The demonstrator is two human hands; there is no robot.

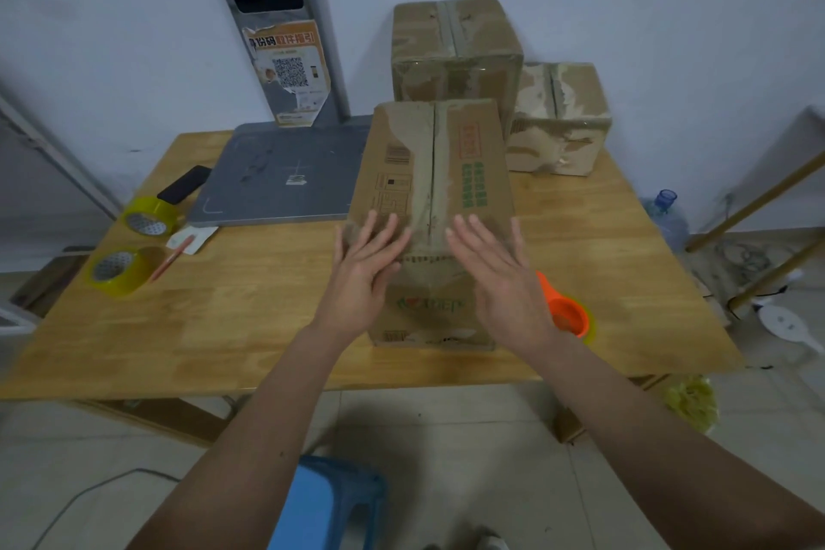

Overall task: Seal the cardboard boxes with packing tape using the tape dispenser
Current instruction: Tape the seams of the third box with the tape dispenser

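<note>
I see a light wooden tabletop [250, 317] against a pale blue-grey wall, over a tiled floor with a blue stool [330, 500] near me. The nearest cardboard box [433, 174] stands at the tabletop's middle, flaps closed along a centre seam. My left hand [364, 263] and right hand [500, 277] lie flat and spread on its near top edge, each grip fully open, holding nothing. The orange tape dispenser [564, 315] sits just right of the box. Two more boxes [455, 49] stand behind, and two yellowish tape rolls [147, 217] lie at the left edge.
</note>
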